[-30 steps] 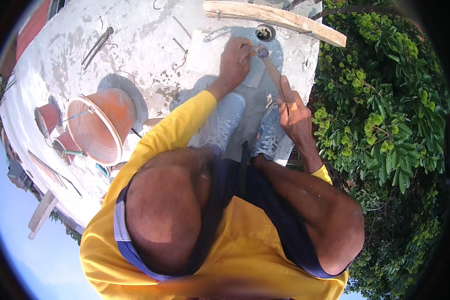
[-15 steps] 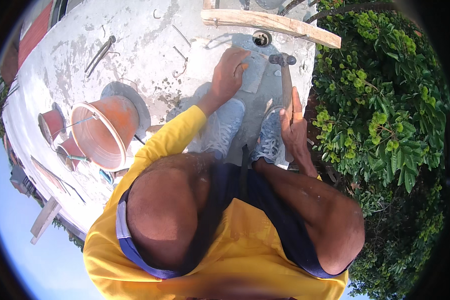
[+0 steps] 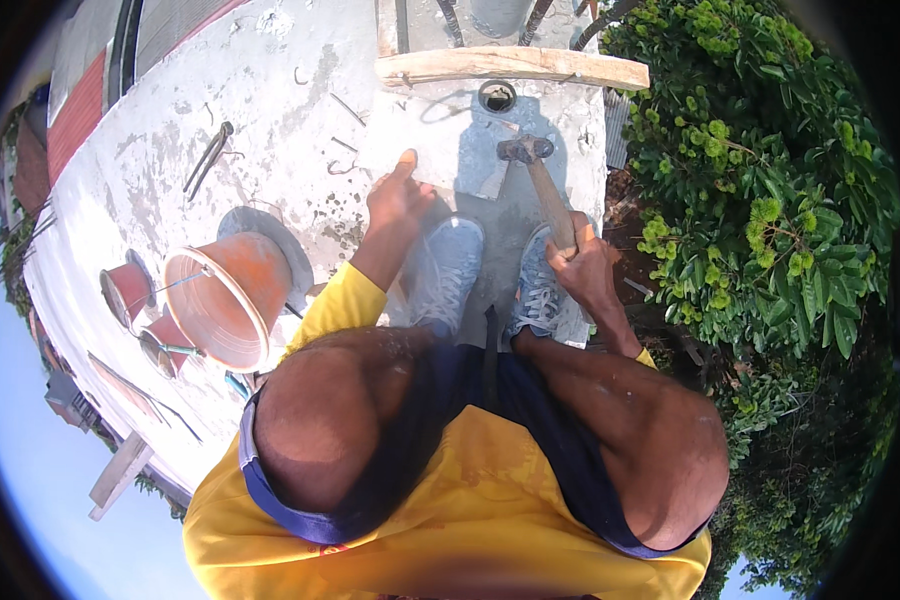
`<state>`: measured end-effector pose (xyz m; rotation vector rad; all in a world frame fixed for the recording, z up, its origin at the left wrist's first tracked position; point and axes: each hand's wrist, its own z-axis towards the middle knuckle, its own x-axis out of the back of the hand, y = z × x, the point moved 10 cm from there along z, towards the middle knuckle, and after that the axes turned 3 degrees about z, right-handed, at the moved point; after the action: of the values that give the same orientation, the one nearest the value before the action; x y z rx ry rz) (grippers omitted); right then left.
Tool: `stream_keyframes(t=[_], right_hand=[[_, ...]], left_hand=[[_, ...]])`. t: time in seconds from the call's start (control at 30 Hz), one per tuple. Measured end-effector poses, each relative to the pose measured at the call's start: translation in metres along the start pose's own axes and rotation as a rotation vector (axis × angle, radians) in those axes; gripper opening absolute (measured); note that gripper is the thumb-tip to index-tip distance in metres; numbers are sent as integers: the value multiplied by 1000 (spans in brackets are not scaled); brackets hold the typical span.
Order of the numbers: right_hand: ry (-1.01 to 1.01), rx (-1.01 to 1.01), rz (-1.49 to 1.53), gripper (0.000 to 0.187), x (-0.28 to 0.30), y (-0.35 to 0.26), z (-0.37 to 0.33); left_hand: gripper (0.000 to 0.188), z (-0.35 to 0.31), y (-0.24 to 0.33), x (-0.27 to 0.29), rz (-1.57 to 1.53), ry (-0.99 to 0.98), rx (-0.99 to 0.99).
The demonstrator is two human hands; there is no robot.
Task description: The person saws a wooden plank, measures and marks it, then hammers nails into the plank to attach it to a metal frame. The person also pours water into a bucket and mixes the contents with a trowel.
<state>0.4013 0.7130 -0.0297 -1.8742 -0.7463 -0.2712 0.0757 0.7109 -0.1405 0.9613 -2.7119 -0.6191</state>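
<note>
My right hand point(image 3: 585, 262) is wrapped round the wooden handle of a hammer point(image 3: 548, 190). Its dark metal head points away from me, over the shaded concrete beyond my shoes. To the left, my left hand point(image 3: 398, 208) is closed, thumb pointing forward and fingers curled, at the near left side of a pale flat area on the concrete point(image 3: 425, 140). Whatever those fingers may hold is hidden. Beyond the hammer head lies a round hole with a pipe rim point(image 3: 497, 96). My grey-white shoes point(image 3: 453, 262) stand between the hands.
A wooden board point(image 3: 510, 66) crosses the far end, with rebar point(image 3: 535, 22) behind. At left are an orange bucket point(image 3: 228, 300), two smaller pails point(image 3: 128, 294) and a dark metal tool point(image 3: 208, 160). The slab's right edge drops beside leafy trees point(image 3: 760, 200).
My left hand has drawn back and left, away from the hole. The hammer head has swung left, and my right fingers have closed round the handle. The whole view has shifted slightly.
</note>
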Motion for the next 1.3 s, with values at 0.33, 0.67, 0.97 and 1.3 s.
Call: stream_keyframes(t=[0.33,0.67,0.97,1.3], right_hand=[[-198,34,665,59,-5,-25,3],[-20,1,908,60,37,-26,-4],[362,-165,931,42,93,20,-14],[358,-126,1039,39,140,30,19]], left_hand=[[26,-148,83,-49,577,-557,-386],[39,-218,104,-191,1101,-764,-671],[41,-250,110,-262,1214,-878,-610],[33,-251,62,-337,1184,-863,-785]])
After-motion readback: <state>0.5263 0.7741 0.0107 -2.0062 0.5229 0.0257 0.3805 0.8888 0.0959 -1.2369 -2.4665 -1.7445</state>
